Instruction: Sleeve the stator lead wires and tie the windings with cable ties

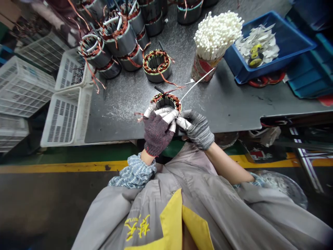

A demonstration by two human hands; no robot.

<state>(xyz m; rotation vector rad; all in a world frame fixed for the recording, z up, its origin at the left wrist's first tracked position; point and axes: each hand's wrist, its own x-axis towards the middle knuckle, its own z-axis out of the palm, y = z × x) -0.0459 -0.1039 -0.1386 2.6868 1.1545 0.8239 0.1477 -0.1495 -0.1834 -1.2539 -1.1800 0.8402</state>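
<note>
A motor stator with copper windings stands on the dark bench in front of me. My left hand, in a dark maroon glove with white-wrapped fingertips, grips its near rim, fingers curled over the edge. My right hand, in a grey glove, is closed in a pinch at the stator's right side; what lies between those fingers is hidden. From the right part of the windings a white cable tie sticks up toward the back right. A black sleeve and copper leads stick out behind the stator.
Another stator sits just behind, with stacked stators at the back left. A can of white cable ties and a blue bin with white pieces and a yellow-black object stand right. White crates stand left of the bench.
</note>
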